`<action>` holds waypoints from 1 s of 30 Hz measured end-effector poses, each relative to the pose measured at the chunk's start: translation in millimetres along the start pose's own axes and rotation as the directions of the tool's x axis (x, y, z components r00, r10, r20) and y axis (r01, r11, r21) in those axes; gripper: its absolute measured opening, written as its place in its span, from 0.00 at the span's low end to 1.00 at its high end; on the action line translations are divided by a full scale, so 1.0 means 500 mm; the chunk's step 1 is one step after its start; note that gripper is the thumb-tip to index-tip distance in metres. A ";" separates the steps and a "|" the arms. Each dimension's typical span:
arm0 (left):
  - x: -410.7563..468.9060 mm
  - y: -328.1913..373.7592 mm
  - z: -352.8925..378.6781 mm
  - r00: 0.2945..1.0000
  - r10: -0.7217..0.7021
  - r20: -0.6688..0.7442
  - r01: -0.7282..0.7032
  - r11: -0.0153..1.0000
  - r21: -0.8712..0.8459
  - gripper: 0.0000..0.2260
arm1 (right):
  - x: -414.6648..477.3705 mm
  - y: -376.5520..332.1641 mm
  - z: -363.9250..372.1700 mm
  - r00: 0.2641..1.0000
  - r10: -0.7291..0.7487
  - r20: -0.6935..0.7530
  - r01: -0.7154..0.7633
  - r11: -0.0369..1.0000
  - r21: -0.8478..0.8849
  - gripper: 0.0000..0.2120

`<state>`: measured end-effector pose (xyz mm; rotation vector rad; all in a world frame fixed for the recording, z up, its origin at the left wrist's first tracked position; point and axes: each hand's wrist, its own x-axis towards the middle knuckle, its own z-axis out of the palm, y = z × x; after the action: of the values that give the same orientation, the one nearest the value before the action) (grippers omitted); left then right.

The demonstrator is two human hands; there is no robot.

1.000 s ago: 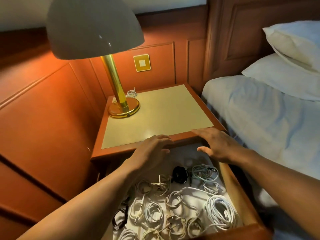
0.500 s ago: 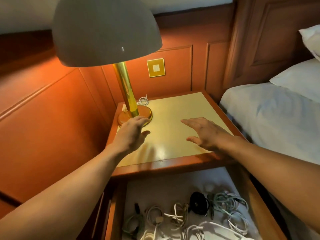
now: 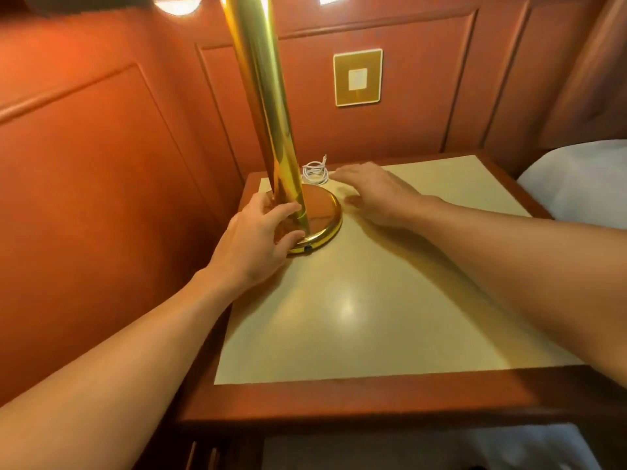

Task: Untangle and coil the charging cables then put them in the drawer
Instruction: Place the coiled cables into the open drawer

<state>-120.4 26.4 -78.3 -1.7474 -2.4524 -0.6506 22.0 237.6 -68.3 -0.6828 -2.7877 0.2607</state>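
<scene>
A small coil of white charging cable (image 3: 315,172) lies at the back of the nightstand top (image 3: 390,300), just behind the brass lamp base (image 3: 320,212). My left hand (image 3: 258,239) grips the foot of the lamp's brass pole (image 3: 271,113), fingers curled round it above the base. My right hand (image 3: 376,193) hovers flat, fingers straight, its fingertips almost at the cable and holding nothing. Only a sliver of the open drawer (image 3: 424,447) with its white lining shows at the bottom edge; the cables in it are out of view.
Wood-panelled walls close in the nightstand at the left and back, with a brass switch plate (image 3: 358,78) on the back wall. A bed with white sheets (image 3: 583,178) lies at the right. The lamp shade hangs overhead.
I have leaned in over the nightstand, so the drawer has dropped out of sight. My left hand has gone from the drawer to the lamp pole; my right hand has reached back toward the cable.
</scene>
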 end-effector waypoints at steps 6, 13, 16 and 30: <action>-0.002 -0.038 0.030 0.999 0.018 0.037 -0.018 1.000 -0.007 0.21 | 0.114 0.018 0.043 0.993 -0.105 0.047 0.108 0.992 -0.067 0.23; -0.006 -0.043 0.045 0.998 0.035 0.054 -0.035 0.999 -0.008 0.21 | 0.138 0.019 0.049 0.976 -0.211 0.043 0.216 0.956 -0.200 0.27; -0.010 -0.045 0.048 0.996 0.024 0.092 -0.024 1.000 -0.002 0.21 | 0.152 0.019 0.056 0.988 -0.137 -0.076 0.124 0.980 -0.157 0.31; -0.043 -0.033 0.035 0.988 -0.045 0.148 0.040 0.999 0.032 0.23 | 0.162 -0.015 0.018 0.977 -0.127 0.173 0.143 0.986 -0.085 0.16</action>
<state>-124.4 9.3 -105.2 -1.7995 -2.5887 -0.5024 -53.1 268.2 -58.7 -0.5100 -3.0085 0.1627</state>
